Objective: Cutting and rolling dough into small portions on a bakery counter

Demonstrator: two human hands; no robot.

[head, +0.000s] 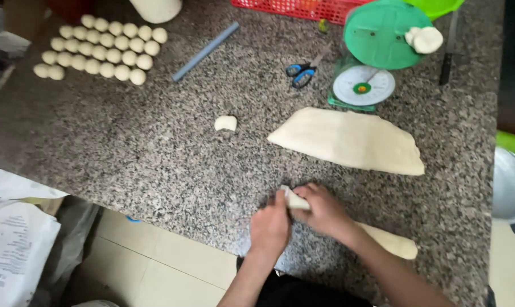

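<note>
We see both hands at the near edge of the granite counter point(126, 153), working the end of a long dough strip point(391, 241) that runs off to the right along that edge. Right hand point(324, 211) is wrapped over the strip's left end, fingers closed on it; left hand point(270, 226) presses against that same end from the left, fingers together, touching the dough.

We judge the dough soft, light and stretchy, probably a bit tacky: it will sag if lifted by one end and tear if pulled hard. Best held close to the end being worked, with the rest left lying on the counter.

Farther back lie a big flat dough slab point(348, 139) and one small cut piece point(225, 123), well apart from the hands. At far left are rows of dough balls point(101, 46); at far right a green scale point(371, 51) with dough lumps on its pan, scissors point(303, 72) beside it, and a grey rod point(205, 51).
</note>
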